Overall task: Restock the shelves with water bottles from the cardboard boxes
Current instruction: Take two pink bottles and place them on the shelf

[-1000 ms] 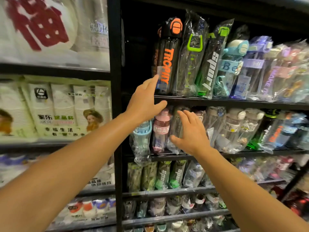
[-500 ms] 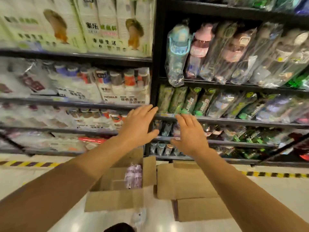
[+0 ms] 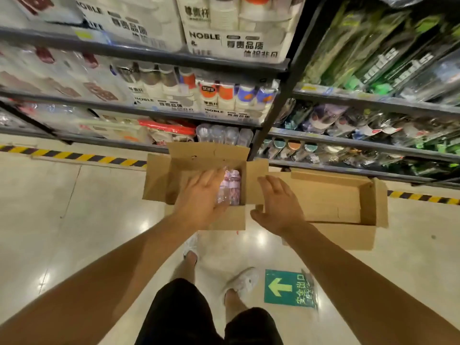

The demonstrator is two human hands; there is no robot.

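Two open cardboard boxes stand on the floor below the shelves. The left box [image 3: 159,180] holds pink wrapped water bottles [image 3: 231,189] against its right side. My left hand [image 3: 201,200] reaches into this box with fingers spread, its fingertips at the bottles, gripping nothing that I can see. My right hand [image 3: 277,204] hovers open above the flap between the boxes. The right box [image 3: 331,195] shows only bare cardboard inside. The black shelf unit [image 3: 361,143] on the right holds several bagged water bottles.
The left shelving [image 3: 149,56] carries packs of paper cups. Yellow-black hazard tape [image 3: 82,156] runs along the shelf base. A green arrow sign [image 3: 290,287] is stuck on the glossy floor beside my white shoes [image 3: 242,280].
My view has tipped down from the upper shelves to the floor. Both hands dropped from shelf height to the boxes, and the left one went into the left box.
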